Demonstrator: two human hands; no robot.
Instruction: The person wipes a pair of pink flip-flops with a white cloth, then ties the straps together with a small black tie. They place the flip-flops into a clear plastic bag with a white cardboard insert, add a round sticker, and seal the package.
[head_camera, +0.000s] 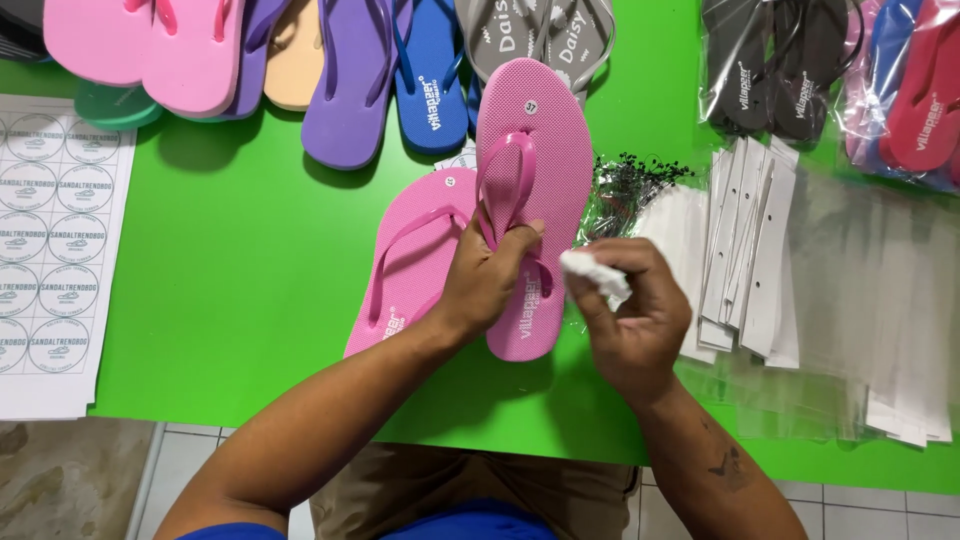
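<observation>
left hand (487, 283) grips pink flip-flop (533, 190) by its heel end, tilted up off green bench (240, 260) | right hand (632, 310) pinches white wad (596, 276) just right of flip-flop | advice: brace flip-flop steady, keep wad flat against it | second pink flip-flop (412, 260) lies left of it

I count 2 pink sandals (470, 215) in front of me, 1 in my left hand (487, 285). My right hand (635, 310) holds 1 white scrap (595, 275). Far left, 1 sticker sheet (50, 250). Right, 1 stack of white cards (750, 250).
</observation>
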